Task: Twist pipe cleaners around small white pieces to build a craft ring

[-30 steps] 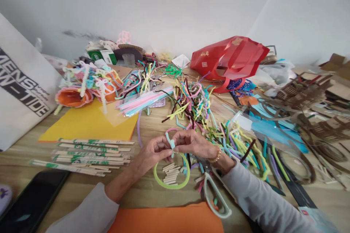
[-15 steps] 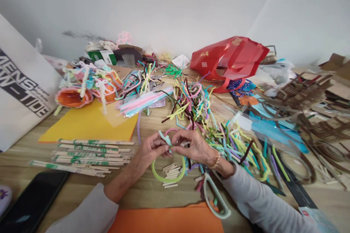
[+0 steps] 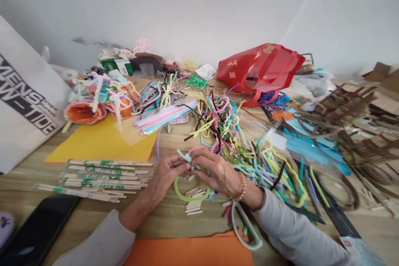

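Note:
Between my two hands is a light-blue pipe cleaner (image 3: 184, 156), its bent end sticking up above the fingers. My left hand (image 3: 171, 170) pinches it between thumb and fingers. My right hand (image 3: 216, 172) closes on it from the other side, and its fingers hide most of the join. A yellow-green pipe-cleaner ring (image 3: 190, 198) hangs or lies just below both hands; whether it is attached to the blue piece I cannot tell. Within and below that ring are short cut wooden sticks (image 3: 193, 208) on the table.
Loose pipe cleaners (image 3: 262, 166) heap up right and beyond my hands. Scissors (image 3: 246, 226) lie by my right forearm, over orange paper (image 3: 190, 251). Wrapped chopsticks (image 3: 102, 178), a phone (image 3: 37, 228) and yellow paper (image 3: 106, 141) are left. A red bag (image 3: 249, 66) stands behind.
My right hand has turned over more and moved slightly right and down, its fingers now covering more of the blue pipe cleaner. The blue end has shifted a little left.

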`<state>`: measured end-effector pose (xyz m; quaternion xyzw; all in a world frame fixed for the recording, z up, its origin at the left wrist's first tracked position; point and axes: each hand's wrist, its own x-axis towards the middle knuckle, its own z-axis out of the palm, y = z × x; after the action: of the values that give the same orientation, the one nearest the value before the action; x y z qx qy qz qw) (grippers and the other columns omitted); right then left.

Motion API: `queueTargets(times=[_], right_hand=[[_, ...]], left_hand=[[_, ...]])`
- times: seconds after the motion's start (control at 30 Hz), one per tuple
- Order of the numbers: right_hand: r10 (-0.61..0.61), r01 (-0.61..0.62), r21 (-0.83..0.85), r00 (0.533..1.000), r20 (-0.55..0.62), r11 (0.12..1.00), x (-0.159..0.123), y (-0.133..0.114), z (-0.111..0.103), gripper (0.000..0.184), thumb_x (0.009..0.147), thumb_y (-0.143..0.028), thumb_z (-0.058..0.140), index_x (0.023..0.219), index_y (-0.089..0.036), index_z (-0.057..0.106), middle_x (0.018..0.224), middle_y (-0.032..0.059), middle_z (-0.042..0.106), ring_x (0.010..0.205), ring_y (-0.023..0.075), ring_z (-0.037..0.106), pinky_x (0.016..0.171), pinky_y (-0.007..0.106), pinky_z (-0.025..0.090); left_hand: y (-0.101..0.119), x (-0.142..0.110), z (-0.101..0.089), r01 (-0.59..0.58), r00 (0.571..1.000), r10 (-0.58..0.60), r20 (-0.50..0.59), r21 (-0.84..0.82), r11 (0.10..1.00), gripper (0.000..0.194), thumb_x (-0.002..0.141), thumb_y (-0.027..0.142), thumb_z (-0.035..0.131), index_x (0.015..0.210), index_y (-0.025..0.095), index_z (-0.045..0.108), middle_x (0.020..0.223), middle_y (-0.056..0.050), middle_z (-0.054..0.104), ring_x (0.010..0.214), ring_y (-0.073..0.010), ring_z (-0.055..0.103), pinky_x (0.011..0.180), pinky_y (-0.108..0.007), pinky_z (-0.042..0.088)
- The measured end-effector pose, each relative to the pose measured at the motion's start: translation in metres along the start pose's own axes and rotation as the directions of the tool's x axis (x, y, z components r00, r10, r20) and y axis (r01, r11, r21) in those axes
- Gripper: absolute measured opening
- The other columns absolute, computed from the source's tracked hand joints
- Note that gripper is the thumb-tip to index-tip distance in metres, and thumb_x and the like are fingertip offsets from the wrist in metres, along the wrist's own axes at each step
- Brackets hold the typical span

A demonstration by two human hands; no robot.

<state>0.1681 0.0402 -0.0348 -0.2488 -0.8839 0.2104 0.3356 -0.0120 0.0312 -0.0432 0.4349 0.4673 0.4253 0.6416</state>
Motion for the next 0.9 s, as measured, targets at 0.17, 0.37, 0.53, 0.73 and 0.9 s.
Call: queueTargets(times=[0.17,0.37,0.53,0.73,0.9], right_hand=[[-0.003,0.004,-0.038,1.000,0.012,0.999,-0.0002,-0.0001,0.0007,0.012,0.090,-0.019,0.048,0.100,-0.018,0.054,0.111,0.0122,0.054,0.108,0.0212,0.053,0.091,0.037,0.048],[-0.027,0.027,-0.088,1.000,0.002,0.996,-0.0005,-0.0001,-0.0002,0.015,0.092,-0.019,0.046,0.103,-0.018,0.056,0.109,0.0114,0.056,0.108,0.0209,0.053,0.091,0.036,0.047],[-0.019,0.020,-0.119,1.000,0.009,0.993,0.0006,-0.0039,-0.0018,0.016,0.093,-0.020,0.044,0.100,-0.019,0.058,0.107,0.0104,0.057,0.106,0.0206,0.053,0.089,0.035,0.047],[-0.005,0.003,-0.186,1.000,-0.012,0.983,0.0003,-0.0057,0.0000,0.015,0.092,-0.021,0.045,0.096,-0.018,0.060,0.108,0.0112,0.056,0.102,0.0200,0.054,0.086,0.034,0.048],[-0.032,0.028,-0.202,0.999,-0.018,0.979,-0.0014,-0.0029,0.0029,0.017,0.093,-0.018,0.043,0.093,-0.018,0.060,0.104,0.0104,0.058,0.107,0.0198,0.053,0.089,0.034,0.047]], left_hand=[[-0.0011,0.0004,0.0002,-0.014,1.000,0.014,0.018,-0.015,1.000,0.022,0.061,0.027,0.076,0.077,0.014,0.067,0.067,-0.001,0.068,0.058,-0.0153,0.061,0.058,-0.028,0.051],[-0.0005,0.0000,0.0023,-0.069,0.997,0.069,0.020,-0.029,0.997,0.018,0.063,0.021,0.075,0.078,0.014,0.067,0.069,0.000,0.069,0.062,-0.0142,0.060,0.062,-0.025,0.050],[-0.0019,0.0009,0.0007,-0.074,0.997,0.075,0.020,-0.052,0.996,0.014,0.063,0.020,0.074,0.075,0.015,0.067,0.068,0.000,0.068,0.061,-0.0136,0.060,0.062,-0.025,0.049],[-0.0006,0.0001,0.0016,-0.095,0.995,0.096,0.015,-0.037,0.995,0.012,0.063,0.019,0.074,0.071,0.014,0.066,0.063,0.001,0.066,0.059,-0.0126,0.059,0.061,-0.024,0.047],[0.0014,-0.0024,0.0044,-0.126,0.992,0.126,0.009,-0.016,0.992,0.012,0.062,0.019,0.074,0.068,0.014,0.064,0.060,0.002,0.065,0.057,-0.0119,0.058,0.059,-0.022,0.046]])
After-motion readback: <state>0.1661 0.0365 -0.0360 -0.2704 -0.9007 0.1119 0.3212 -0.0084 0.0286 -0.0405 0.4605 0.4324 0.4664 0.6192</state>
